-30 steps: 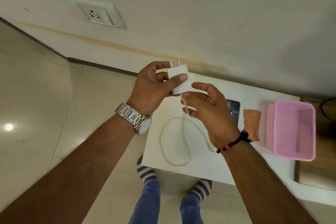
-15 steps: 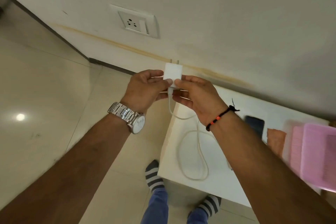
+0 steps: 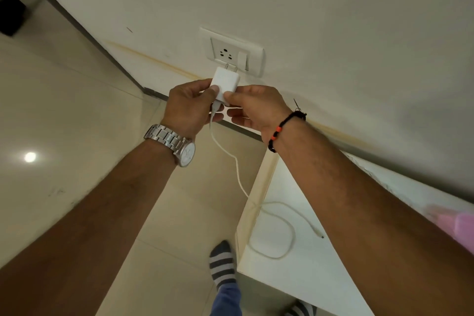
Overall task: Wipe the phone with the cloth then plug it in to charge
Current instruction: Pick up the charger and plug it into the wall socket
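A white charger adapter point(image 3: 225, 82) is held up at the wall socket point(image 3: 232, 53), its two prongs right at the socket's lower edge. My left hand point(image 3: 189, 108) pinches the adapter's left side and my right hand point(image 3: 252, 108) pinches its right side. A white cable point(image 3: 237, 169) hangs from the adapter, crosses the edge of the white table point(image 3: 287, 277) and loops there, its free plug end point(image 3: 319, 235) lying loose. The phone and cloth are hidden behind my right arm.
A pink basket point(image 3: 459, 223) shows blurred at the right edge behind my right forearm. The socket has a switch point(image 3: 242, 59) on its right. Tiled floor point(image 3: 64, 110) lies to the left, with a dark object point(image 3: 11, 16) at far left. My striped socks point(image 3: 222, 261) stand below.
Both hands carried the adapter up and away from the table to the wall socket. The view swung left, so the phone and cloth passed out of sight and more cable lifted off the table.
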